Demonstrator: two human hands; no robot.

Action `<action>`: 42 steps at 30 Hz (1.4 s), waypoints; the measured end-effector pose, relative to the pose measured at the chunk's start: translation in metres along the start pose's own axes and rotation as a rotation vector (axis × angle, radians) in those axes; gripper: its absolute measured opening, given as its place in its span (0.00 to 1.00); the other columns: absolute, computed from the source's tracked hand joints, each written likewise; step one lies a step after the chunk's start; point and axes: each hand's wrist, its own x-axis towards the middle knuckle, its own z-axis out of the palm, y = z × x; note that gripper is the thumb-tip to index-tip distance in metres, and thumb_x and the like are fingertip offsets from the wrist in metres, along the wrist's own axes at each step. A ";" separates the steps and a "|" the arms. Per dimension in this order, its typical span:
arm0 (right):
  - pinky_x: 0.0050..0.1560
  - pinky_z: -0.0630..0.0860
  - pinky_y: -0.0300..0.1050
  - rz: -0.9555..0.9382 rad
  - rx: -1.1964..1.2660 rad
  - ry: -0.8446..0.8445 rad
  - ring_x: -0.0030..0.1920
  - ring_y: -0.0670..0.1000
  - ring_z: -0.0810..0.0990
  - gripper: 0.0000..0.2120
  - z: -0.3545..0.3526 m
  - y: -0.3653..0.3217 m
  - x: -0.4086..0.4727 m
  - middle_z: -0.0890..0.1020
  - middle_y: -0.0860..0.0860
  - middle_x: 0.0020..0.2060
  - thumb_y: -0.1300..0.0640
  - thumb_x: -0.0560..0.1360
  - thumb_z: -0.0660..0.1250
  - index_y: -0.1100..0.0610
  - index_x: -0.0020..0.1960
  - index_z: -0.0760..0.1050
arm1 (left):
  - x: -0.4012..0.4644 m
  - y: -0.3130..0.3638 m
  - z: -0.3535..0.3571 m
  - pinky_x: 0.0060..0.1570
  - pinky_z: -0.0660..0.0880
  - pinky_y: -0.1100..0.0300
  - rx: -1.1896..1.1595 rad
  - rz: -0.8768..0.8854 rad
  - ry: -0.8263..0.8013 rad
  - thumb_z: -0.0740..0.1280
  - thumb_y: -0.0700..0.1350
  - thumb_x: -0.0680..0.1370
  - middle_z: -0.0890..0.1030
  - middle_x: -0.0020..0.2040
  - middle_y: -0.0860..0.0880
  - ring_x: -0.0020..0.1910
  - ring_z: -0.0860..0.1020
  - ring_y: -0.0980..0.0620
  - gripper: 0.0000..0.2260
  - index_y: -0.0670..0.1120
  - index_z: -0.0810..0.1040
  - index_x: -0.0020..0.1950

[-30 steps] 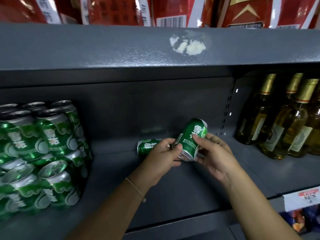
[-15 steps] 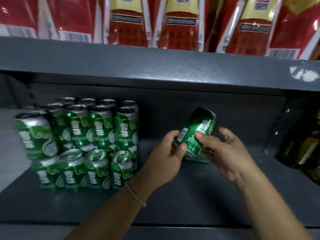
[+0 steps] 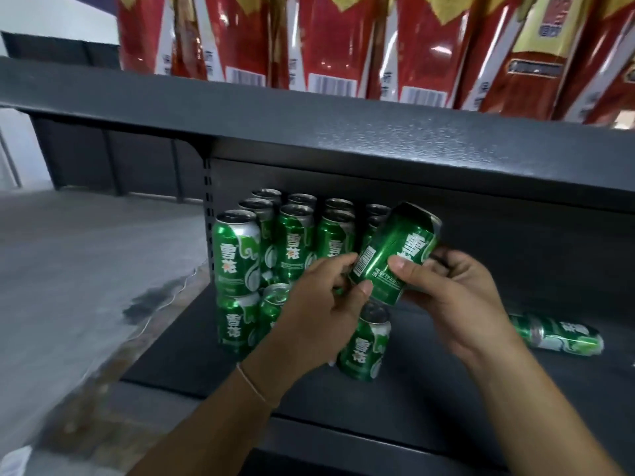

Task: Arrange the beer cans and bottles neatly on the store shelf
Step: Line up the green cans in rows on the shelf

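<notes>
1. Green aluminium filled the middle of the picture: you held a beer can [image 3: 395, 254] in both hands above the grey shelf [image 3: 446, 400], its long axis tilted, top leaning up and to the right, barcode side facing you.
2. Your right hand [image 3: 457, 300] gripped the can's lower body, thumb across the label and fingers curled behind; your left hand [image 3: 323, 314] pinched its bottom edge between thumb and fingertips.
3. The stacked cans [image 3: 275, 255] stood two tiers high, just left of and behind the held can, at the shelf's left end.
4. Directly beneath the held can one upright can [image 3: 366, 345] stood alone in the lower tier, its top bare (the likeliest seat, by my judgement); the move would call for righting the can, then lowering it straight down.
5. A fallen can [image 3: 556, 333] lay on its side to the right, long axis along the shelf, nearer your right hand and apart from the stack.
6. Overhead, the upper shelf [image 3: 378, 132] carried red cartons [image 3: 326, 39]; its underside limited headroom above the top tier.
</notes>
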 end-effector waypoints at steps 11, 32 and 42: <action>0.50 0.80 0.36 -0.069 -0.225 0.066 0.49 0.43 0.81 0.29 0.077 0.049 0.009 0.81 0.45 0.43 0.61 0.63 0.80 0.58 0.61 0.75 | -0.019 -0.046 -0.070 0.43 0.74 0.75 0.130 -0.036 0.133 0.68 0.48 0.77 0.79 0.56 0.52 0.47 0.79 0.60 0.17 0.50 0.74 0.66; 0.41 0.74 0.25 -0.152 -0.518 0.073 0.51 0.34 0.77 0.24 0.107 0.090 0.022 0.81 0.40 0.51 0.58 0.67 0.80 0.46 0.61 0.78 | -0.033 -0.076 -0.089 0.35 0.75 0.67 0.175 -0.095 0.066 0.60 0.43 0.79 0.80 0.44 0.54 0.36 0.79 0.56 0.17 0.50 0.74 0.67; 0.40 0.76 0.27 -0.152 -0.633 0.074 0.46 0.36 0.79 0.29 0.109 0.097 0.027 0.81 0.46 0.55 0.52 0.67 0.80 0.47 0.66 0.75 | -0.031 -0.080 -0.089 0.38 0.77 0.61 0.156 -0.051 0.050 0.60 0.42 0.79 0.82 0.46 0.49 0.36 0.80 0.55 0.17 0.49 0.73 0.68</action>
